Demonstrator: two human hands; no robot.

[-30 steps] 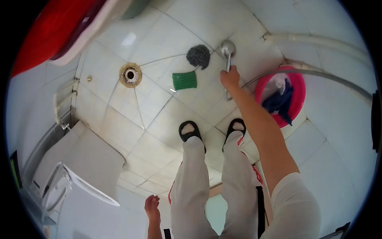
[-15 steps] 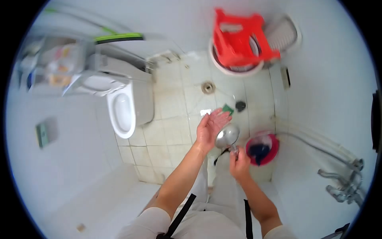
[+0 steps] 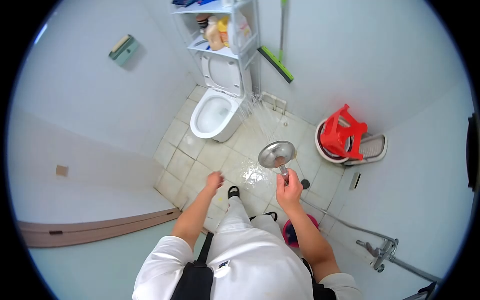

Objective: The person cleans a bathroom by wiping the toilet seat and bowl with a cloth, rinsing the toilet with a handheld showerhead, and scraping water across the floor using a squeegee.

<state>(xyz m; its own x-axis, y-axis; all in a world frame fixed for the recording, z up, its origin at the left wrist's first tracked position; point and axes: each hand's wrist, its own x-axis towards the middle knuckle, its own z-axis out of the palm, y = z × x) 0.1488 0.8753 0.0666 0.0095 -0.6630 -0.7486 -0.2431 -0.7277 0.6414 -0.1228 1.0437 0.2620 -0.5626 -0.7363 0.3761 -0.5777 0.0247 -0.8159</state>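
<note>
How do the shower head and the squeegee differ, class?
The shower head is silver; the squeegee is green and black. The shower head is broad and round; the squeegee is long and straight. The right hand grips the shower head; the squeegee is unheld. Both are handled tools.

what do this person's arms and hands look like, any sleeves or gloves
The left hand and right hand are ungloved, and the forearms are bare. Short white sleeves end around the elbows, part of a white top with a small dark emblem. Wide black straps lie over the top. The left hand is slightly blurred.
</note>
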